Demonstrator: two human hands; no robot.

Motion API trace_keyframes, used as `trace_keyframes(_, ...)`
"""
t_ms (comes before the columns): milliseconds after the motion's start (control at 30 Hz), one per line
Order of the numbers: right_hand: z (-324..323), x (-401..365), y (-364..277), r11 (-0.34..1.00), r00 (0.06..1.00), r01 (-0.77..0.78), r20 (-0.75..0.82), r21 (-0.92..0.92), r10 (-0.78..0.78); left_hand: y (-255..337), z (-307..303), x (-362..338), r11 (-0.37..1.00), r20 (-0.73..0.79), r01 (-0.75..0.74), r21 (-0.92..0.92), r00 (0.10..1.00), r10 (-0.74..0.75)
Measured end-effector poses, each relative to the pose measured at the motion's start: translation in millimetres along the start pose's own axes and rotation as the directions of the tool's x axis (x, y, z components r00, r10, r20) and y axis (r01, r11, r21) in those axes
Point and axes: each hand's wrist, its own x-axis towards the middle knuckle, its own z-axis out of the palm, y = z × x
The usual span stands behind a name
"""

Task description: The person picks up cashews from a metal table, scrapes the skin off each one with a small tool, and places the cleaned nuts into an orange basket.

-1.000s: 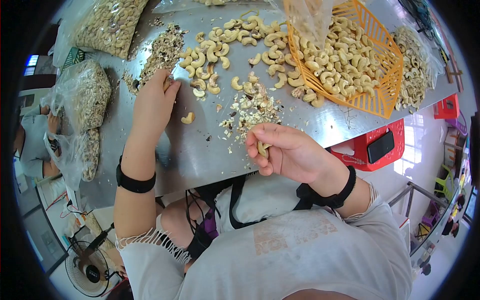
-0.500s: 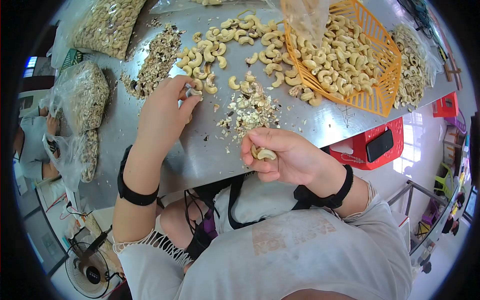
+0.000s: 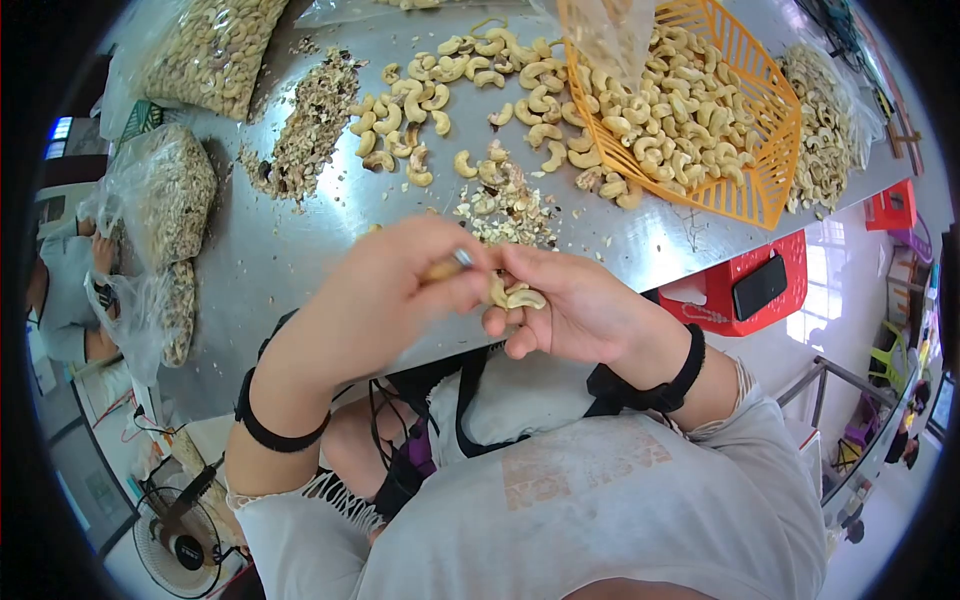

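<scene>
My left hand [image 3: 405, 290], blurred by motion, is closed around a small knife [image 3: 450, 266] with a tan handle and a metal end; its blade cannot be made out clearly. Its fingertips meet my right hand [image 3: 570, 300], which is turned palm up with cashew nuts [image 3: 522, 298] held in its curled fingers. Just beyond both hands lies a small heap of skin flakes and broken bits [image 3: 505, 210]. Farther back, loose pale cashews [image 3: 410, 100] are spread over the metal table [image 3: 270, 290].
An orange basket [image 3: 775, 180] full of cashews stands at the back right, beside a bag of cashew pieces [image 3: 825, 130]. Brown skin scraps [image 3: 310, 125] and filled plastic bags [image 3: 180, 190] lie left. A phone [image 3: 760, 288] rests on a red stool [image 3: 790, 310]. Another person's arm [image 3: 103, 255] shows far left.
My left hand has come right and toward me, from beside the loose cashews to my right hand. My right hand has barely moved and still holds cashews.
</scene>
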Motion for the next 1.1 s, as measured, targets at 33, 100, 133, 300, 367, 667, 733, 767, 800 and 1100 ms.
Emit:
trace_keyframes(33,-0.4,0.9,0.4,1.000,1.000,-0.004,0.002,0.022,0.004,1.9,-0.6,1.8,1.000,-0.005,0.000,-0.001,1.000,0.000)
trace_keyframes(100,-3.9,2.7,1.2,0.999,1.000,-0.009,0.007,0.041,0.009,5.0,-7.1,10.7,0.986,-0.045,0.027,0.162,0.999,-0.020)
trace_keyframes(133,-8.6,2.8,1.2,0.999,0.998,-0.026,0.064,0.038,0.024,1.8,-11.4,17.1,0.986,-0.046,0.026,0.163,0.999,-0.019)
trace_keyframes(300,-7.1,-1.9,-1.8,0.999,0.995,-0.053,0.080,-0.002,0.053,-39.4,-32.4,46.9,0.787,-0.465,0.330,0.522,0.883,-0.061)
trace_keyframes(367,-7.4,-4.0,-1.3,0.997,0.994,-0.073,0.085,0.000,0.073,-48.9,-29.2,53.1,0.759,-0.479,0.314,0.571,0.878,-0.003)
trace_keyframes(667,-6.8,-4.1,-3.8,0.998,0.996,-0.062,0.060,0.013,0.061,-47.2,-30.6,56.6,0.736,-0.445,0.286,0.614,0.895,0.024)
trace_keyframes(733,-4.5,-4.2,-3.4,0.999,0.998,-0.048,0.031,-0.012,0.049,-50.7,-34.0,55.3,0.777,-0.433,0.265,0.571,0.901,0.011)
trace_keyframes(767,-3.8,-4.2,-3.3,0.999,0.999,-0.036,0.001,-0.036,0.036,-54.1,-35.1,55.1,0.814,-0.438,0.235,0.530,0.899,0.025)
trace_keyframes(800,-4.6,-4.3,-3.6,0.999,0.999,-0.034,0.001,-0.035,0.034,-51.3,-35.3,56.1,0.848,-0.443,0.205,0.488,0.896,0.039)
trace_keyframes(1100,-13.9,-0.6,-9.0,0.998,0.989,0.067,0.128,0.007,-0.068,-34.6,-33.7,44.3,0.936,-0.457,0.254,0.243,0.881,-0.120)
